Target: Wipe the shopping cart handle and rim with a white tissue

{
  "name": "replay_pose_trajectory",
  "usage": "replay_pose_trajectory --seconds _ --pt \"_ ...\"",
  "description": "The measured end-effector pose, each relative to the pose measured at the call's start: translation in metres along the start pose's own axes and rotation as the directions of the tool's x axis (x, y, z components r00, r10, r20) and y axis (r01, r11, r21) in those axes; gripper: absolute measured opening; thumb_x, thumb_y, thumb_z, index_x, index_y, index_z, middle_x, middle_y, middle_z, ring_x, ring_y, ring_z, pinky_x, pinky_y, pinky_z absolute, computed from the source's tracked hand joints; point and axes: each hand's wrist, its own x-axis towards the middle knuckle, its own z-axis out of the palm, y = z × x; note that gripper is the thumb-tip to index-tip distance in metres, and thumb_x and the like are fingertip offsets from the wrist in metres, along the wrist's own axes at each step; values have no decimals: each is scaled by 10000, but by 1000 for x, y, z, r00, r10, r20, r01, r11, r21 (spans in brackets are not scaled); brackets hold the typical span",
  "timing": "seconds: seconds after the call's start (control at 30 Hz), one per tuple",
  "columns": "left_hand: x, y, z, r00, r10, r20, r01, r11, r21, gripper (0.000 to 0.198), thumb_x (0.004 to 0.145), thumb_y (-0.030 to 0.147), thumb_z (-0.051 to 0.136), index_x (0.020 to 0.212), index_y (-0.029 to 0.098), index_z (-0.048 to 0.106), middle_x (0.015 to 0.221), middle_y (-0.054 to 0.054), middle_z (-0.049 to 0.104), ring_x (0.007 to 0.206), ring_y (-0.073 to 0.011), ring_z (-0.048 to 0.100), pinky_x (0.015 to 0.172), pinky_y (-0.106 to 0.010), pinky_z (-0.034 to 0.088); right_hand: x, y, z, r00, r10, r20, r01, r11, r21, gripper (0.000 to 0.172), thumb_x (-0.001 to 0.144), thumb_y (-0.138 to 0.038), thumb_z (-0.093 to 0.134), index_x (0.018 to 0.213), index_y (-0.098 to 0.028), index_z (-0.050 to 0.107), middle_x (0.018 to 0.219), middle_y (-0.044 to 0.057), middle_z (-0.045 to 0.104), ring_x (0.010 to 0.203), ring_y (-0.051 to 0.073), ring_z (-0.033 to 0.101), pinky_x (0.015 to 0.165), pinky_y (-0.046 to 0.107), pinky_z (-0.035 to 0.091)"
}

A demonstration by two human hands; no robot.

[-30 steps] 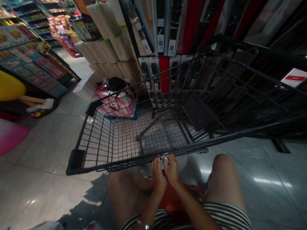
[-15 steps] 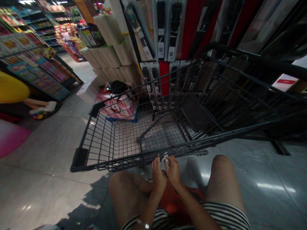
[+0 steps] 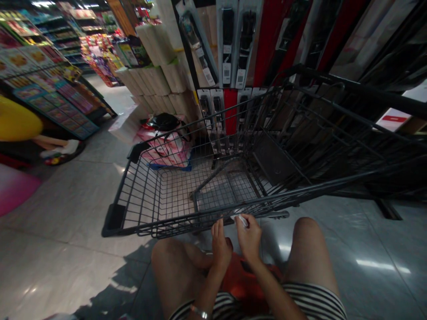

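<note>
A black wire shopping cart (image 3: 156, 227) stands across in front of me, and its basket looks bare. My right hand (image 3: 248, 235) is closed around a small white piece (image 3: 244, 221) that looks like tissue or paper, just below the cart's near rim. Close by on its left, my left hand (image 3: 221, 246) has its fingers stretched upward toward the same rim, thumb apart. Nothing shows in it, though its fingertips are partly lost against the dark wires; whether they touch the cart I cannot tell.
Behind the cart hang packaged belts (image 3: 227, 49) on a rack. Stacked paper rolls (image 3: 160, 82) and a pink pack (image 3: 167, 149) with a black bag on it stand left of it. My knees flank an orange-red object (image 3: 238, 280), perhaps a stool.
My right hand has moved a little to the right, away from my left hand, with the white piece in it. My left hand stays almost where it was.
</note>
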Motion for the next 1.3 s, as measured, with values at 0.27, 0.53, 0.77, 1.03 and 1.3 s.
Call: replay_pose_trajectory --seconds 0.27,0.53,0.77,1.03,1.3 --pt "-3 1 2 1000 -5 -6 5 1000 7 777 604 -60 372 1354 141 399 1308 -109 517 1237 -228 445 1048 -444 429 1 -1 -1 998 -2 -69 2 1000 -9 239 768 -422 577 733 -185 591 647 23 617 607 161 543 596 265 424" --pt "-5 3 3 1000 -9 6 9 1000 13 768 617 -63 362 1361 125 378 1339 -108 495 1266 -227 408 1072 -430 400 0 18 8 999 46 -21 -46 999 -8 247 768 -431 567 724 -188 558 630 10 597 612 162 548 600 268 428" --pt "-6 3 3 1000 -27 11 27 999 24 777 601 -55 371 1350 150 392 1338 -98 498 1264 -226 418 1073 -440 398 -3 41 18 994 96 45 -96 995 -3 265 745 -451 568 718 -187 548 628 16 598 583 166 549 586 278 435" --pt "-8 2 8 999 -49 17 49 999 13 770 604 -39 378 1351 146 399 1334 -103 501 1267 -236 418 1089 -455 376 6 45 12 985 118 126 -120 993 12 196 701 -388 570 692 -195 535 611 5 597 573 162 551 581 267 431" --pt "-8 7 3 997 -47 66 47 999 0 751 612 -25 387 1347 126 410 1324 -116 508 1265 -238 420 1081 -446 388 2 61 -6 970 236 59 -238 970 38 176 614 -356 608 585 -200 533 503 -11 544 493 158 512 517 265 402"
